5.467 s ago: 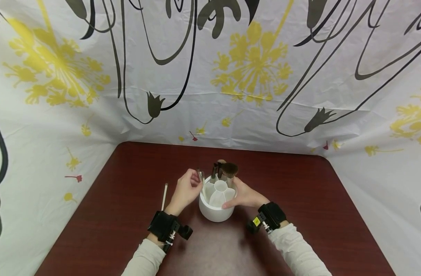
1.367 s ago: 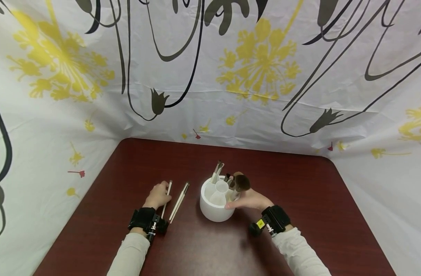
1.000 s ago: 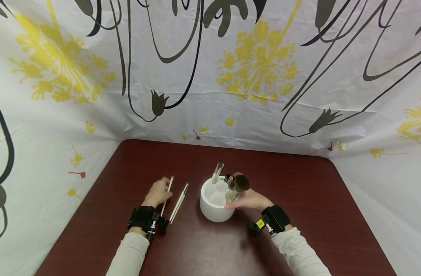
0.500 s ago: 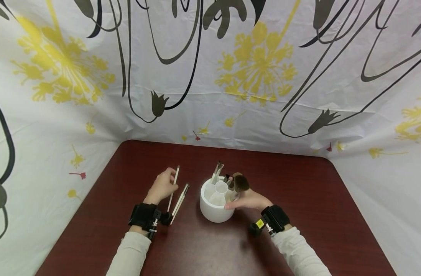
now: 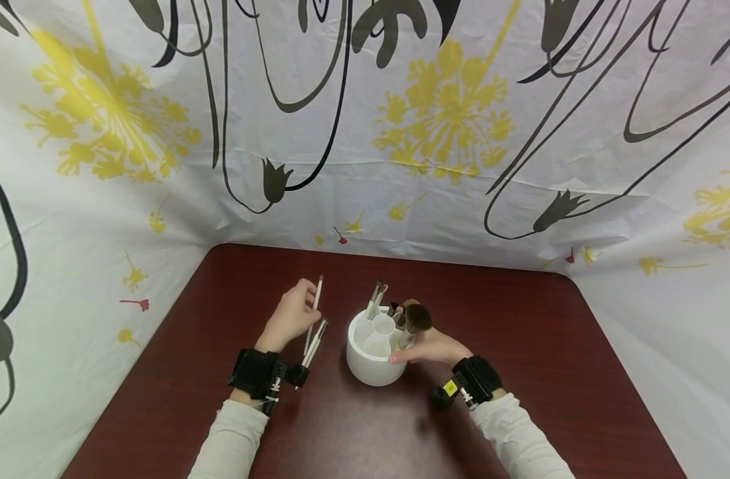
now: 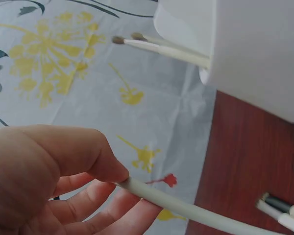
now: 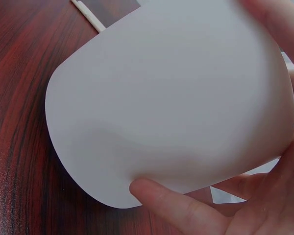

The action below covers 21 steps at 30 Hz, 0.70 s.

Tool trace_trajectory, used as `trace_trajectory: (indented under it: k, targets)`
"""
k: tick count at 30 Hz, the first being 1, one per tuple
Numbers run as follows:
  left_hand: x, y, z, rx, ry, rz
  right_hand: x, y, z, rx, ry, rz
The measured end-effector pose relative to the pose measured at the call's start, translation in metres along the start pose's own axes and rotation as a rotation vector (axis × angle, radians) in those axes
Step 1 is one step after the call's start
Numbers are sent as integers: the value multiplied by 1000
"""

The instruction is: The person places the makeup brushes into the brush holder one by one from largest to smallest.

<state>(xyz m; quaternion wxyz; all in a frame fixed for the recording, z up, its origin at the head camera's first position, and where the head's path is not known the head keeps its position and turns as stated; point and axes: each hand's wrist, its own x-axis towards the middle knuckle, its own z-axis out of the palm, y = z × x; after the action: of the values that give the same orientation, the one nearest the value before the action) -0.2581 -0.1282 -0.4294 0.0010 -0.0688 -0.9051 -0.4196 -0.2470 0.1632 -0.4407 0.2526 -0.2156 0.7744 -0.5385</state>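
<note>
My left hand (image 5: pixel 293 313) pinches a thin white-handled makeup brush (image 5: pixel 318 296) between thumb and fingertips, above the table left of the holder. In the left wrist view the pale handle (image 6: pixel 196 213) runs from the fingertips to the lower right. Two similar brushes (image 5: pixel 314 342) lie side by side on the table just right of that hand, partly covered by the wrist camera. A round white brush holder (image 5: pixel 373 369) with several compartments stands upright. My right hand (image 5: pixel 431 346) grips its right side, thumb on the front wall (image 7: pixel 161 98). The right fingers are partly hidden behind it.
Thin brushes (image 5: pixel 377 296) lean at the holder's back left. A large fluffy brush (image 5: pixel 419 318) and dark-headed brushes stand at its right. The dark red table (image 5: pixel 490 299) ends at a patterned white cloth (image 5: pixel 341 219) behind and at both sides.
Earlier my left hand was at the holder with thin brushes; two now lie on the table. It then picked up another brush and moved right and away. The holder has turned under my right hand.
</note>
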Motion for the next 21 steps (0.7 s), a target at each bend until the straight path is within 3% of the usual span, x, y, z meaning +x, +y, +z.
trace_trajectory:
  k: [9,21]
  targets:
    - [0,17,1,-52,43,68,4,12,-1,27,12,-24]
    - [-3,45,0,-86,85,146,-1,-2,0,-11,-4,-47]
